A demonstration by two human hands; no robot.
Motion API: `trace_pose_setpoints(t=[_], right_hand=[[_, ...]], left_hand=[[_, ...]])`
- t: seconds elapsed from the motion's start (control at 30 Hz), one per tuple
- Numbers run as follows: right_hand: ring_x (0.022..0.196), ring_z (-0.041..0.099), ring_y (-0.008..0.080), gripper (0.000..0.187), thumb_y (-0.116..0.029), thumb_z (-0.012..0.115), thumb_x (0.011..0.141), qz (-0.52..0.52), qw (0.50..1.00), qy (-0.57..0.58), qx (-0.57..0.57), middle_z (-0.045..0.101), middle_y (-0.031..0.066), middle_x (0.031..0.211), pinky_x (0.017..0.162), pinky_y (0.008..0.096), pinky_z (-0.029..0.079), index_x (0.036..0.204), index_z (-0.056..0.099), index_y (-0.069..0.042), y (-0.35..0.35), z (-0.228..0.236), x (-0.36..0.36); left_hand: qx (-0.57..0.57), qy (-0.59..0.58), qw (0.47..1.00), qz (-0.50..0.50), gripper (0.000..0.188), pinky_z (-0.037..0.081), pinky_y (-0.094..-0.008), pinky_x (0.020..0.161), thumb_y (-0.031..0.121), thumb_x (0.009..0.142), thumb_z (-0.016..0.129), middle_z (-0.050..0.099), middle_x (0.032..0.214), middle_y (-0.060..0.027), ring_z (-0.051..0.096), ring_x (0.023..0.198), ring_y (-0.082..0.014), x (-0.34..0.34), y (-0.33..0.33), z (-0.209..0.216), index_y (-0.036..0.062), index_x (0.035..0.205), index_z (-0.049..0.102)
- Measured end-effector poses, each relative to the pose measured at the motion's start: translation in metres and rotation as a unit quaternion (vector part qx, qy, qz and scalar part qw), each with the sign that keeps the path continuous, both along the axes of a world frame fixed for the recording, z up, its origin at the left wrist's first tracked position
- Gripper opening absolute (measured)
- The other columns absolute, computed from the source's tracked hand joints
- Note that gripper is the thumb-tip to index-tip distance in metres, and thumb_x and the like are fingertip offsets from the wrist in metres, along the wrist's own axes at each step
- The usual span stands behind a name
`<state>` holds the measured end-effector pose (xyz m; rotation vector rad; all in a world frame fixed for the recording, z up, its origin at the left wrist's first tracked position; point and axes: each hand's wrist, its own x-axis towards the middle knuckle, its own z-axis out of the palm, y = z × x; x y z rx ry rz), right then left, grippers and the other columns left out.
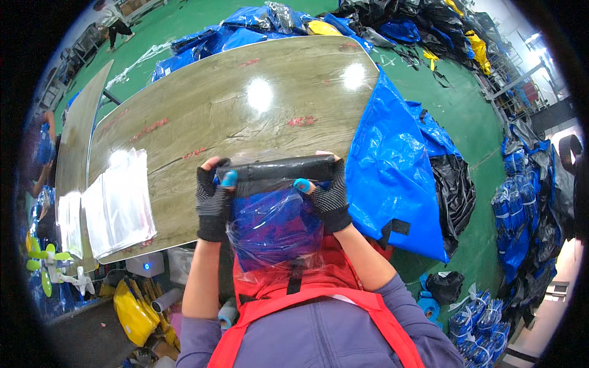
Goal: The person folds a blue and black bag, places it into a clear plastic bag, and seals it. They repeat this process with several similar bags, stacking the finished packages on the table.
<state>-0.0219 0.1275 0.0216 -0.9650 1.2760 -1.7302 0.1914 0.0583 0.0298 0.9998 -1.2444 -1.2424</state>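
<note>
Now both hands are closed around one thing at the near edge of the counter. The left hand wears a dark fingerless glove and grips the left end of a black rolled bundle, with a blue cover on one fingertip. The right hand wears the same kind of glove and grips the right end, also with a blue fingertip cover. The bundle lies level between the two hands, just above the counter's edge; I cannot tell if it touches the wood.

Below the bundle a clear plastic bag hangs down in front of the person's chest. Blue folded material shows through it, and the bag is wrinkled and shiny. It reaches down to the red apron that the person wears over a purple-grey top.

On the left part of the counter lies a stack of clear flat bags, well apart from the hands. To the right of the counter a large blue tarpaulin bag rests on the green floor, with black material beside it. More blue and black bags lie beyond the far edge of the counter.
</note>
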Motion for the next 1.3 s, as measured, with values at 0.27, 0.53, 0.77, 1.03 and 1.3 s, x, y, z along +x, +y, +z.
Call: trace_pose_setpoints(t=[0.27, 0.53, 0.77, 1.03, 1.3], right_hand=[[0.104, 0.058, 0.0174, 0.064, -0.026, 0.079, 0.078, 0.060, 0.985, -0.121, 0.109, 0.060, 0.0089, 0.117, 0.093, 0.0326, 0.048, 0.132, 0.050, -0.007, 0.010, 0.020, -0.012], [0.085, 0.062, 0.0180, 0.033, -0.025, 0.055, 0.092, 0.036, 0.987, -0.142, 0.064, 0.066, 0.0127, 0.101, 0.078, 0.0303, 0.050, 0.109, 0.065, 0.002, 0.012, 0.072, -0.013], [0.102, 0.062, 0.0213, 0.019, -0.011, 0.058, 0.093, -0.051, 0.956, 0.090, -0.276, 0.067, 0.0159, 0.109, 0.091, 0.0325, 0.047, 0.105, 0.067, 0.001, 0.003, 0.154, -0.003], [0.092, 0.062, 0.0132, 0.020, -0.016, 0.056, 0.095, -0.122, 0.950, 0.203, -0.203, 0.070, 0.0080, 0.099, 0.085, 0.0293, 0.047, 0.107, 0.067, -0.004, -0.074, 0.152, -0.023], [0.087, 0.066, 0.0144, 0.020, -0.017, 0.056, 0.095, -0.059, 0.931, 0.251, -0.259, 0.070, 0.0090, 0.091, 0.080, 0.0284, 0.050, 0.102, 0.066, -0.002, -0.054, 0.175, -0.036]], left_hand=[[0.137, 0.070, 0.987, -0.035, 0.063, 0.041, -0.0326, 0.097, 0.021, 0.084, 0.073, 0.057, 0.124, -0.0078, 0.053, 0.110, -0.0174, 0.011, 0.028, -0.007, 0.0013, 0.137, 0.044], [-0.029, -0.061, 0.998, 0.020, 0.051, 0.044, -0.0307, 0.086, 0.047, 0.097, 0.042, 0.060, 0.105, -0.0083, 0.056, 0.094, -0.0172, 0.001, 0.023, 0.049, 0.0011, 0.109, 0.060], [-0.207, 0.026, 0.962, 0.173, 0.043, 0.048, -0.0314, 0.081, 0.039, 0.094, 0.051, 0.065, 0.097, -0.0108, 0.060, 0.090, -0.0202, -0.003, 0.025, 0.129, -0.0017, 0.097, 0.064], [-0.273, -0.163, 0.910, 0.267, 0.025, 0.043, -0.0349, 0.091, 0.016, 0.096, 0.051, 0.065, 0.105, -0.0143, 0.059, 0.100, -0.0236, -0.027, -0.076, 0.125, -0.0046, 0.107, 0.061], [-0.184, 0.090, 0.978, 0.026, 0.030, 0.055, -0.0332, 0.074, 0.029, 0.100, 0.046, 0.068, 0.083, -0.0152, 0.068, 0.078, -0.0209, -0.003, -0.065, 0.141, 0.0015, 0.097, 0.057]])
